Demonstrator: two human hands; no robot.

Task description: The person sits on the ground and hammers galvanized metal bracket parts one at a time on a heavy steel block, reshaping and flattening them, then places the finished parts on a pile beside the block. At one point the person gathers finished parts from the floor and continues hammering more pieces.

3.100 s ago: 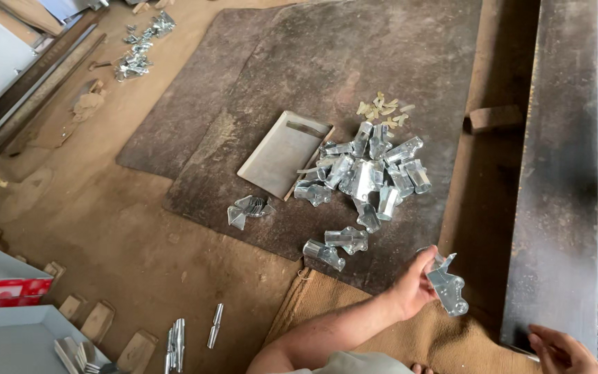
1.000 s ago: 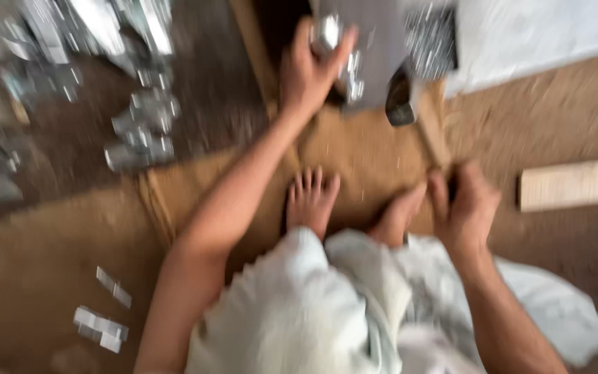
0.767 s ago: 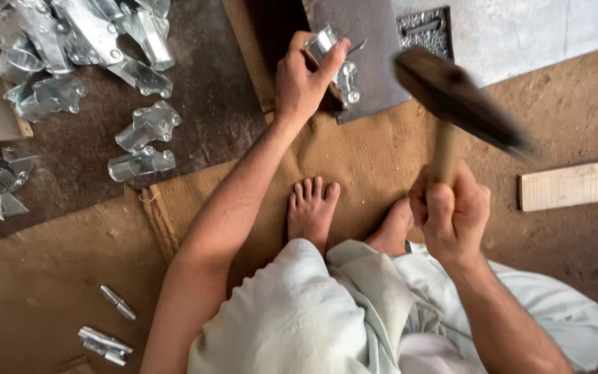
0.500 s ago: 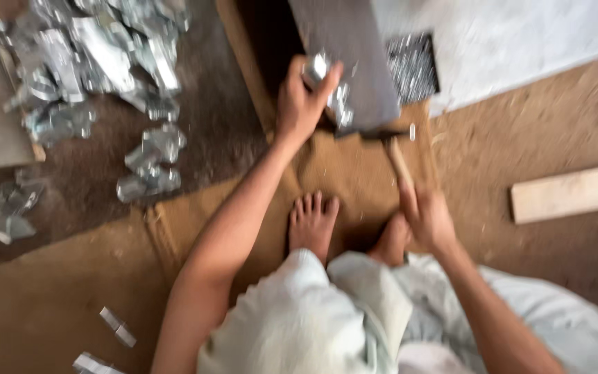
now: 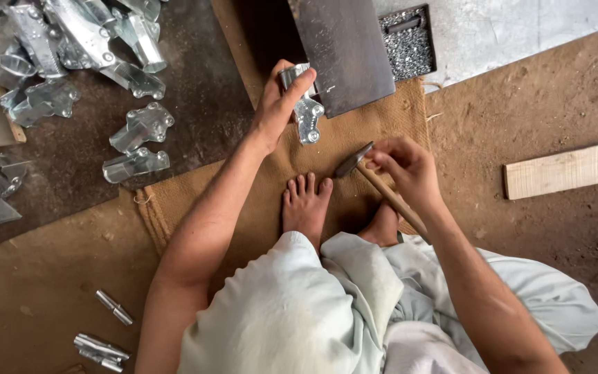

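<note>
- Left hand [image 5: 278,104] is wrapped around a shiny stamped metal bracket [image 5: 304,111], thumb across the top and fingers behind it, pressing it up against the near edge of a dark steel block [image 5: 344,52].
- Right hand [image 5: 406,170] is closed on a hammer [image 5: 375,183], gripped pretty high up the wooden handle. The head sits low, just above the burlap mat [image 5: 271,187], and a bit to the right of the bracket, not touching it.
- Person is sitting on the floor, and a bare foot [image 5: 304,208] rests on the burlap right between the two hands.
- Just behind the steel block there's a small dark tray [image 5: 410,41] full of tiny metal bits, can't tell exactly what they are.
- Off toward the far left, a heap of the same kind of stamped brackets [image 5: 70,41] lies on a dark mat, with two more [image 5: 140,145] lying apart nearer the burlap.
- Near left, a few small metal pins [image 5: 105,329] lie on the dirt floor.
- Off to the right, a pale wooden plank [image 5: 565,170] lies on the floor, well apart from everything.
</note>
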